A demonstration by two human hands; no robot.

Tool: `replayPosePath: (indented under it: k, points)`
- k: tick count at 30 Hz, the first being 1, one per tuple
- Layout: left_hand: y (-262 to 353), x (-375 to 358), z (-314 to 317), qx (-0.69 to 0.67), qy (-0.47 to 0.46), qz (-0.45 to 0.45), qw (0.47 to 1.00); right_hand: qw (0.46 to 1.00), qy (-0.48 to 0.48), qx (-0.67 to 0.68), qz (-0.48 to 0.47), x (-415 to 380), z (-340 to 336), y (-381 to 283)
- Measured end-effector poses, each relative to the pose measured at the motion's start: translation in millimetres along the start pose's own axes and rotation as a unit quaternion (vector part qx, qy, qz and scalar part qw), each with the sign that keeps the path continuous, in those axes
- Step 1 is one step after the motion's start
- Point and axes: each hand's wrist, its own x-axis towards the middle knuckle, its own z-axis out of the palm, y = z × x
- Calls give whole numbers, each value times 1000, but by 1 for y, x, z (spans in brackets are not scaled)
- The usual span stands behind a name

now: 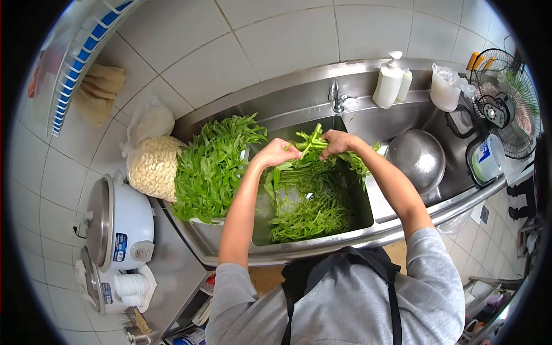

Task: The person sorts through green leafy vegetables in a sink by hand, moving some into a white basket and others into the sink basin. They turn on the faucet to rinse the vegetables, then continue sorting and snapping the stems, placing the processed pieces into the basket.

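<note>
Both hands are above the left sink basin at a bunch of green leafy stems [313, 142]. My left hand [278, 152] has its fingers closed on the stem ends. My right hand [338, 144] grips the same bunch, its leaves hanging to the right over the basin divider. Below them, cut or loose greens [313, 221] lie in the basin [261, 227]. To the left of the basin, a big heap of leafy greens [210, 167] rests on a white tray, mostly hidden under the leaves.
A metal bowl [415, 161] sits in the right basin. Behind stand a faucet [337, 98], soap bottles [388, 83] and a bag-covered container [444, 89]. A fan [500, 109] is at far right. Rice cookers [129, 221] and a bag of pale pieces [154, 167] are left.
</note>
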Motion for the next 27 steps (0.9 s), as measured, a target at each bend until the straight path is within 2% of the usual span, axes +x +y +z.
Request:
replayPosePath:
  k: [2, 4, 6, 9, 12, 14, 17, 18, 20, 22, 24, 26, 27]
  points:
    - [-4, 5, 4, -16, 12, 4, 1000, 994, -58, 90, 34, -4, -10, -10]
    - [-2, 7, 8, -71, 40, 64, 995, 989, -64, 125, 44, -4, -12, -12]
    - [-2, 12, 13, -52, 71, 47, 995, 988, -74, 125, 53, -3, -16, -15]
    - [0, 18, 18, 62, 171, 51, 982, 984, -77, 149, 59, -1, -16, -16]
    - [23, 10, 24, 74, 197, 2, 978, 984, -68, 156, 61, -3, -15, -19]
    - [17, 17, 33, 54, 220, 24, 974, 983, -59, 161, 63, -4, -14, -20]
    - [17, 18, 33, 44, 254, -8, 966, 940, -128, 312, 48, -1, -12, -8]
    - [22, 11, 30, 46, 252, -6, 967, 940, -126, 315, 48, 0, -11, -2]
    - [28, -1, 23, 100, 304, 5, 947, 951, -140, 273, 41, 3, -5, 12]
    - [24, -6, 16, 96, 352, 34, 930, 965, -127, 225, 32, 1, -1, 18]
    - [21, -13, 7, 75, 391, 37, 917, 979, -114, 150, 73, 0, 3, 26]
    - [11, -26, -2, 44, 403, 44, 913, 973, -107, 196, 65, 4, 8, 49]
    - [3, -34, -5, 56, 404, 40, 912, 953, -62, 278, 102, 8, 9, 63]
